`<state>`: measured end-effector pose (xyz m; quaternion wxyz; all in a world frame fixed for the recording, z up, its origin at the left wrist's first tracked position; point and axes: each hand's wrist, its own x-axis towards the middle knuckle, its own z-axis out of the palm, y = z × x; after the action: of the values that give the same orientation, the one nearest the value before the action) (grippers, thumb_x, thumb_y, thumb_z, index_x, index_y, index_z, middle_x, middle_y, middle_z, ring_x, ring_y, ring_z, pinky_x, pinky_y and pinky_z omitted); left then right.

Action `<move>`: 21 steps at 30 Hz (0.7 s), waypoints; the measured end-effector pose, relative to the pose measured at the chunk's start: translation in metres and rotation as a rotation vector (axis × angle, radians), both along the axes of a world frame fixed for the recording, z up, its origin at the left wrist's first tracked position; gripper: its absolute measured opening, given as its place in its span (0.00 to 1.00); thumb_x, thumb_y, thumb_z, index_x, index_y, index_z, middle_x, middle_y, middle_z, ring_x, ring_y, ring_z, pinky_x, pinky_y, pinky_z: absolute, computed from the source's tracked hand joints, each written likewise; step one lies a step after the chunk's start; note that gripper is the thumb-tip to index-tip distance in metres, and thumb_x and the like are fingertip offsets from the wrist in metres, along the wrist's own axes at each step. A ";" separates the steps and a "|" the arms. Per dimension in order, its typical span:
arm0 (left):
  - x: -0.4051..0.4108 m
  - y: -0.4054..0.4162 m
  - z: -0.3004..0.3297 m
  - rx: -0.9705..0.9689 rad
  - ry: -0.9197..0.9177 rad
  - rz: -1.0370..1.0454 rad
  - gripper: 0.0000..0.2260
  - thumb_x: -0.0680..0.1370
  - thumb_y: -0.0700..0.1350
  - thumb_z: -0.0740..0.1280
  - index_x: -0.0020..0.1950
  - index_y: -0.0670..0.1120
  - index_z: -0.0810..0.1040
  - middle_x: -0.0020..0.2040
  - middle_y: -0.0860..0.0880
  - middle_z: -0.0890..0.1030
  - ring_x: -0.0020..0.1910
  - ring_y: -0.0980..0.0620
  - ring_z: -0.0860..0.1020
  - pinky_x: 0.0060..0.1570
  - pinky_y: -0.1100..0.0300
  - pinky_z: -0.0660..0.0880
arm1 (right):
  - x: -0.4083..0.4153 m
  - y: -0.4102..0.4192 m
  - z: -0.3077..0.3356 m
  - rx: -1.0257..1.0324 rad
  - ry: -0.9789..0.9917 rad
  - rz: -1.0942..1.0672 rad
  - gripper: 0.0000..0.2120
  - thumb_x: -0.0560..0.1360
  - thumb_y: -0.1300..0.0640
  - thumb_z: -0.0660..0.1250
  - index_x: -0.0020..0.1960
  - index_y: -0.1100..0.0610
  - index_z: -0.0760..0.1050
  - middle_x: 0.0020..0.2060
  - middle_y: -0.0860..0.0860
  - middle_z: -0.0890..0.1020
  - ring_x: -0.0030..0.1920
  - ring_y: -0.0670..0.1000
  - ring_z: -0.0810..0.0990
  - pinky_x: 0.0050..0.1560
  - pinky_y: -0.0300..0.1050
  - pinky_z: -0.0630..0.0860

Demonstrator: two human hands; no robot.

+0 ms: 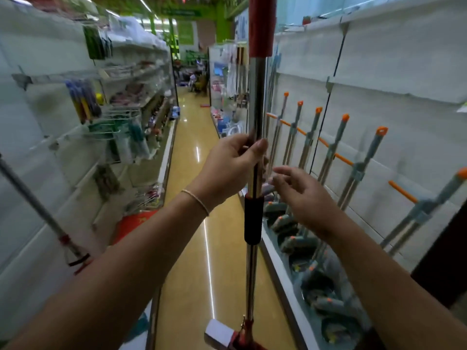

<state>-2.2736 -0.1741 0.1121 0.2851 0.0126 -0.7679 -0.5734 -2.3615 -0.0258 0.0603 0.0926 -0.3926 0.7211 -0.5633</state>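
Observation:
A mop (255,102) stands upright in the middle of the aisle, with a steel pole, a red upper grip, a black sleeve lower down and a red and white head near the floor. My left hand (228,164) grips the steel pole just above the black sleeve, thumb across the front. My right hand (302,195) hovers just right of the pole with fingers spread and relaxed, holding nothing and not touching it.
Along the right shelf (379,102) leans a row of grey mops (333,150) with orange caps, their heads stacked below. Left shelving (50,127) carries hanging brushes and small goods, and another mop pole (38,210) leans there. The glossy yellow floor (192,157) runs ahead.

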 end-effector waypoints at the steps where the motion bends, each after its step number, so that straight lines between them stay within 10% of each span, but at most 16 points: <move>1: -0.011 -0.013 -0.002 -0.004 -0.005 0.001 0.06 0.81 0.45 0.64 0.46 0.47 0.79 0.44 0.37 0.82 0.44 0.40 0.82 0.50 0.40 0.80 | -0.012 -0.010 0.012 -0.036 0.013 -0.016 0.24 0.74 0.40 0.61 0.66 0.49 0.72 0.55 0.48 0.81 0.54 0.39 0.80 0.49 0.37 0.78; 13: -0.128 -0.146 -0.012 0.002 -0.128 -0.033 0.05 0.80 0.47 0.64 0.49 0.50 0.79 0.43 0.50 0.83 0.45 0.53 0.83 0.48 0.58 0.81 | -0.125 -0.179 0.111 -0.229 0.238 0.060 0.06 0.80 0.54 0.63 0.54 0.52 0.77 0.49 0.53 0.84 0.52 0.49 0.83 0.59 0.53 0.79; 21: -0.166 -0.222 -0.015 0.012 -0.163 0.129 0.04 0.80 0.47 0.65 0.51 0.51 0.79 0.43 0.53 0.83 0.48 0.55 0.83 0.51 0.56 0.81 | -0.175 -0.275 0.103 -0.297 0.200 0.178 0.05 0.81 0.58 0.63 0.51 0.51 0.77 0.46 0.52 0.84 0.47 0.46 0.84 0.48 0.35 0.80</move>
<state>-2.4397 -0.3959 0.0967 0.2581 0.1103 -0.7828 -0.5554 -2.5368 -0.3011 0.1633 0.0110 -0.5182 0.5982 -0.6112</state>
